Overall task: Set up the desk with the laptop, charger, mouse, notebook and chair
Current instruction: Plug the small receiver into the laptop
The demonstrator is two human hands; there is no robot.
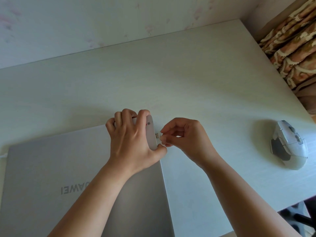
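A closed silver laptop [51,168] lies on the white desk [188,79] at the lower left, logo facing me. My left hand [130,142] grips a white charger block [152,134] standing on the laptop's far right corner. My right hand [184,135] pinches a small white plug [158,135] whose metal tip meets the block's right side. How deep the tip sits in the block cannot be told. A white and grey mouse [289,146] rests on the desk at the right, apart from both hands.
The desk butts against a pale wall at the back. A patterned brown curtain [294,43] hangs past the desk's right edge. A thin white cable [2,155] shows at the laptop's left edge. Dark chair parts [297,218] lie below the desk's near right corner.
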